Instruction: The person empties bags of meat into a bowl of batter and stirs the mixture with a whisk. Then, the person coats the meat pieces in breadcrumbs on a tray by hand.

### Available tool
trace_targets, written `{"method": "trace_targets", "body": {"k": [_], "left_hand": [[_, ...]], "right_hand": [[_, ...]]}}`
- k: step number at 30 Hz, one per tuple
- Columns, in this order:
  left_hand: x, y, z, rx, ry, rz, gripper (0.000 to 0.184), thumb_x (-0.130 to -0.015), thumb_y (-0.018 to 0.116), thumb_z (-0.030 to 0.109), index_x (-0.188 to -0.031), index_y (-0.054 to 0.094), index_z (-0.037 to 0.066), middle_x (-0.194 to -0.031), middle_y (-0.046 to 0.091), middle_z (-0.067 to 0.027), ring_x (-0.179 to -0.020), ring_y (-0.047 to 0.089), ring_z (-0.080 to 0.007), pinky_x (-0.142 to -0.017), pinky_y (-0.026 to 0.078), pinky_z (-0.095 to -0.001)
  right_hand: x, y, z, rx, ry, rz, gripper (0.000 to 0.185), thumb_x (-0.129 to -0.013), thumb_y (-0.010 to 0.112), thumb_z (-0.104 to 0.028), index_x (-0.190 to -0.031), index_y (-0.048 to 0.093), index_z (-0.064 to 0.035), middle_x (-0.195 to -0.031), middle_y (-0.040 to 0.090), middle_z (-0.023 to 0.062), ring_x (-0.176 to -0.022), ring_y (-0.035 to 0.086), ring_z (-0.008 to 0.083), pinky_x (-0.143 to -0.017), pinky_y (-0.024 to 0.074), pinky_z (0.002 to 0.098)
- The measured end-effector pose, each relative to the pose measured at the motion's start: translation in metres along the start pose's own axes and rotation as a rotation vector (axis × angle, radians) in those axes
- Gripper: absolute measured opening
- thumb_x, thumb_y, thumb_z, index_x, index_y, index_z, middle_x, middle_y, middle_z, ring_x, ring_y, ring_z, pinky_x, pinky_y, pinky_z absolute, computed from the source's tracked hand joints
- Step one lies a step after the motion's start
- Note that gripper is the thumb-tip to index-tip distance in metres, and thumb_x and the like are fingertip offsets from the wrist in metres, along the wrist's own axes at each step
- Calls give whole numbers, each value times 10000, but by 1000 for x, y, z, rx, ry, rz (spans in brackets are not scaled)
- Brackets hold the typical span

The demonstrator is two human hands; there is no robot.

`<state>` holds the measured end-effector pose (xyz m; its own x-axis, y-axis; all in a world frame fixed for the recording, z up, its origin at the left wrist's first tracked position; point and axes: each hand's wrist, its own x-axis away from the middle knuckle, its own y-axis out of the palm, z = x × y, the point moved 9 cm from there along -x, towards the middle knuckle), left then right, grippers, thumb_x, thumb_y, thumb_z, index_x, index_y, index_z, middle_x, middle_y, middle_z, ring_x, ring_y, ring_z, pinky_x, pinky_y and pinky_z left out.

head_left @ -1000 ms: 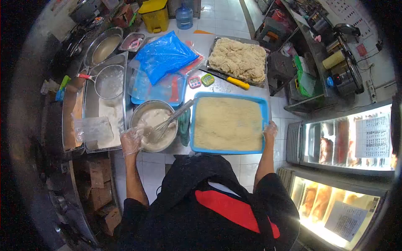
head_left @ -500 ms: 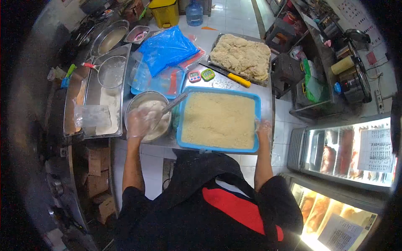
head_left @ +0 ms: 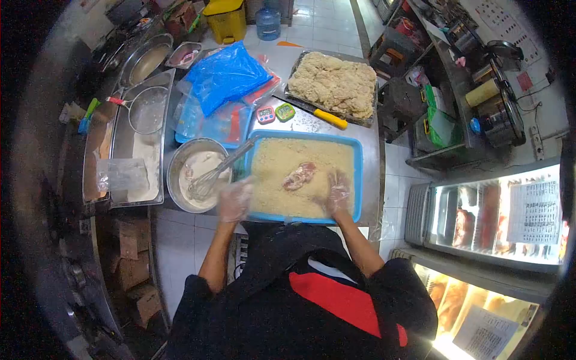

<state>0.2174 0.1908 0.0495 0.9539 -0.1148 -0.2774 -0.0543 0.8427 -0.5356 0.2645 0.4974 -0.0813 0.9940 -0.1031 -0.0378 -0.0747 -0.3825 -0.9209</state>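
A blue tray (head_left: 358, 180) holds a layer of pale crumbs, and a piece of raw meat (head_left: 299, 176) lies on them near the middle. My left hand (head_left: 235, 201), in a clear plastic glove, is blurred at the tray's left edge, beside the metal bowl (head_left: 174, 180). The bowl contains off-white batter, with a whisk (head_left: 207, 185) leaning in it. My right hand (head_left: 338, 193), also gloved, is on the crumbs right of the meat, fingers spread and nothing held.
Behind the tray are a yellow-handled knife (head_left: 330, 118), two timers (head_left: 275, 113), a tray of coated pieces (head_left: 333, 84) and a blue plastic bag (head_left: 227, 78). Metal pans (head_left: 161, 150) with flour and a strainer (head_left: 148, 110) stand at the left.
The meat piece now lies on the crumbs. My left hand has moved from the bowl to the tray's left edge, and my right hand from the tray's right rim onto the crumbs.
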Motion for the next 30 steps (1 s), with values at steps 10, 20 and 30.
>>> {"method": "trace_targets", "body": {"k": [10,20,30], "left_hand": [[31,-104,-157,-789,-269,312,278,-763,566,300,-850,638,45,-744,625,-153,-673,605,-312,-630,477,-388],[33,-103,-160,-724,-434,248,322,-732,594,330,-935,636,84,-793,626,-152,-698,601,-314,-648,473,-406],[35,-102,-158,-693,-364,278,335,-737,600,353,-920,626,74,-898,620,-137,-793,587,-309,-721,457,-409]], "right_hand": [[-43,34,1,-505,83,34,685,-644,695,-255,-1198,406,24,-1130,499,215,-1052,474,357,-926,361,394],[-20,64,10,38,-23,56,679,-715,603,-229,-1263,298,30,-1216,397,194,-1132,369,342,-973,279,410],[-96,-9,-42,-136,105,-56,442,-709,651,-358,-923,589,25,-909,593,228,-852,575,343,-753,452,363]]}}
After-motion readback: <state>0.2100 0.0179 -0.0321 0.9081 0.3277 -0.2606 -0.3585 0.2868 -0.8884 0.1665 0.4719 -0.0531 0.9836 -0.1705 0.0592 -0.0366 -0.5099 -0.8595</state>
